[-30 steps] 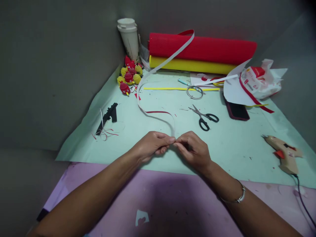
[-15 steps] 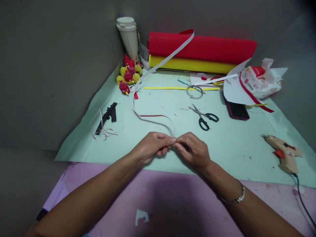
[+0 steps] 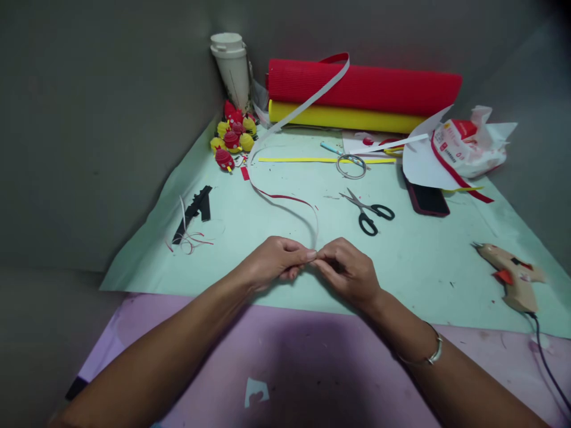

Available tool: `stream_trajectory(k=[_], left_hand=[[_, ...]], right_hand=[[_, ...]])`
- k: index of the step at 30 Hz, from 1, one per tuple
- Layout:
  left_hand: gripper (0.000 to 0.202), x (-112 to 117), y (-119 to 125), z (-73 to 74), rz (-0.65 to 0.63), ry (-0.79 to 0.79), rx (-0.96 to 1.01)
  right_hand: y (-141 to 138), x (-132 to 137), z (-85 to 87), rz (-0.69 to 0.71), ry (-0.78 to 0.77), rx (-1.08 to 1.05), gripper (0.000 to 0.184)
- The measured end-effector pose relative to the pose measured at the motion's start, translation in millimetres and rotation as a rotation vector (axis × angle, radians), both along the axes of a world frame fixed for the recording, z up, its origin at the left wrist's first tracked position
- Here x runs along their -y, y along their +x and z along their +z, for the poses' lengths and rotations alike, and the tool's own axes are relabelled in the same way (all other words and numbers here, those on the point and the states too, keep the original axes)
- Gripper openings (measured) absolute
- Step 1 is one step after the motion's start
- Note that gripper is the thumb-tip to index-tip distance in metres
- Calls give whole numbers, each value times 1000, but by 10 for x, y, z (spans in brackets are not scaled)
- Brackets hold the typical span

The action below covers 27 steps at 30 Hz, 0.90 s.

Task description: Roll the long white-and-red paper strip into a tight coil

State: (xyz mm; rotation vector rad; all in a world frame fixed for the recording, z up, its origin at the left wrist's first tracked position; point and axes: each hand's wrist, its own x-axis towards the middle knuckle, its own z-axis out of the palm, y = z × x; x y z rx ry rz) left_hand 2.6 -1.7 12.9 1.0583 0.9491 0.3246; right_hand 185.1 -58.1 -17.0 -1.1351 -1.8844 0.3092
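Note:
A long paper strip (image 3: pixel 307 102), white on one face and red on the other, loops over the rolls at the back and curls down to my fingers. Its near end is pinched between the fingertips of my left hand (image 3: pixel 281 260) and my right hand (image 3: pixel 350 270), which meet at the middle. Both hands are closed; the strip's very end is hidden by the fingers. Scissors (image 3: pixel 368 209) with black handles lie spread beyond my right hand. Left of my hands are black paper pieces (image 3: pixel 193 214) and thin curled red-and-white scraps (image 3: pixel 191 241).
Red corrugated roll (image 3: pixel 366 86) and yellow roll (image 3: pixel 348 116) lie at the back, beside a white cup (image 3: pixel 232 68) and small red-and-yellow paper figures (image 3: pixel 232 141). A tape ring (image 3: pixel 351 166), phone (image 3: pixel 426 199), tissue pack (image 3: pixel 470 142) and glue gun (image 3: pixel 511 276) are rightward.
The strip's loose middle has shifted slightly right, and more of its red face shows in the curve beyond my hands. Both hands stay pinched together in nearly the same place.

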Motion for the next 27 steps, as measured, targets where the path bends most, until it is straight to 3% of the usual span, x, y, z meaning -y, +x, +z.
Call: stream_trajectory(k=[3, 7, 15, 27], left_hand=[[35, 52, 66, -21, 107, -49, 54], [35, 92, 109, -52, 156, -63, 115], [33, 85, 87, -52, 129, -63, 105], [30, 15, 30, -19, 39, -61, 54]], right_hand=[[-16, 25, -20, -102, 116, 99, 5], [-35, 40, -32, -177, 158, 166, 6], [-39, 48, -21, -176, 186, 227, 8], [-4, 40, -45, -93, 104, 229, 7]])
